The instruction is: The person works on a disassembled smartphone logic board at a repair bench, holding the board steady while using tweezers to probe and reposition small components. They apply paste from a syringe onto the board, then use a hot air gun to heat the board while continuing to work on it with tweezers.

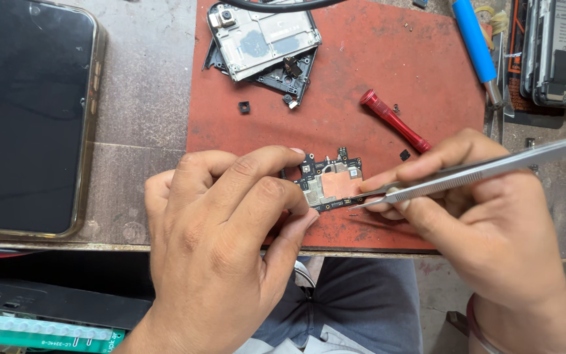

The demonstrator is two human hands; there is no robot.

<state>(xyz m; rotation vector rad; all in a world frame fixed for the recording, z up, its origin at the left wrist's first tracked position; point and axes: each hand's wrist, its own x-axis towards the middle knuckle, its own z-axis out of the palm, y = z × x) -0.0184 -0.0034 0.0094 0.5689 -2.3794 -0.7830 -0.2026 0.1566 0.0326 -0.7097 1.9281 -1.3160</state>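
My left hand [230,229] holds a small phone circuit board [325,183] by its left side, with my fingers curled around the edge. The board sits on a red mat [361,65] near the front edge of the tabletop [139,85]. It has a copper patch in the middle and a shiny metal cover beside it.

My right hand [486,223] is closed on a pair of silver tweezers [466,174]. The thin tips touch the right side of the board, down near its lower edge.

A red screwdriver [394,121] lies on the mat just behind my right hand. Farther back on the mat is a grey phone frame [263,36] lying over a dark part. A tiny black piece [244,107] rests alone on the mat near it. A blue-handled tool [476,42] lies at the right edge of the mat, and an opened phone [558,52] is in the far right corner. A big dark phone in a gold case [31,118] lies on the left side of the tabletop, well apart from my hands
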